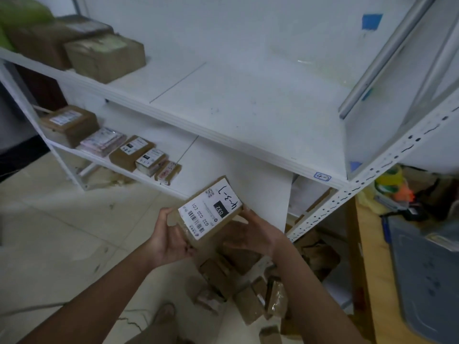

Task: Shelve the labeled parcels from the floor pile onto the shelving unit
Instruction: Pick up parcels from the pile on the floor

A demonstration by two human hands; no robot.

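While between left hand (169, 240) and right hand (252, 235), one labeled parcel (211, 212) (label up), fingers (182, 247) curled round its ends.

Parcel (218, 230), white shipping label (210, 211) on the top face: "032" in white figures on a black block, legible. The printed line beside it begins "032"; the groups after it read roughly "030 C01", uncertain. Handwritten in black marker at the label's far end: apparently "4-3-1". One QR code and two barcodes present, digits too small to read. Shelf edge (248, 148), small blue-outlined tag (322, 176): handwritten "C-4". Labels on the lower-shelf parcels (146, 157): print blurred, unreadable
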